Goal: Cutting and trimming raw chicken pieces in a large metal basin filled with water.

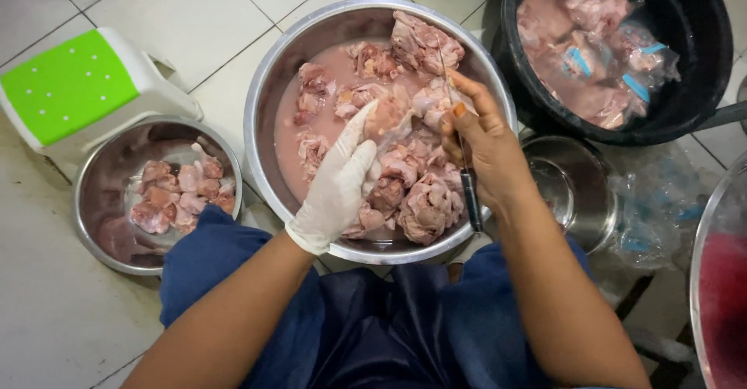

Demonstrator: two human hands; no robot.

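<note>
A large steel bowl (261, 93) in front of my knees holds several raw chicken pieces in pinkish water. My left hand (338, 183), in a white glove, grips one raw chicken piece (387, 118) above the bowl. My right hand (486, 148) is bare and holds a knife (469, 198) with a dark handle; its thin blade points up past my fingers toward the held piece. The right fingertips also touch the meat next to the left hand.
A smaller steel bowl (105, 175) with cut chicken pieces sits at the left, beside a green and white stool (70, 85). A black tub (685, 39) with bagged meat stands at the top right. An empty steel bowl (572, 190) and plastic bags (654, 218) lie right.
</note>
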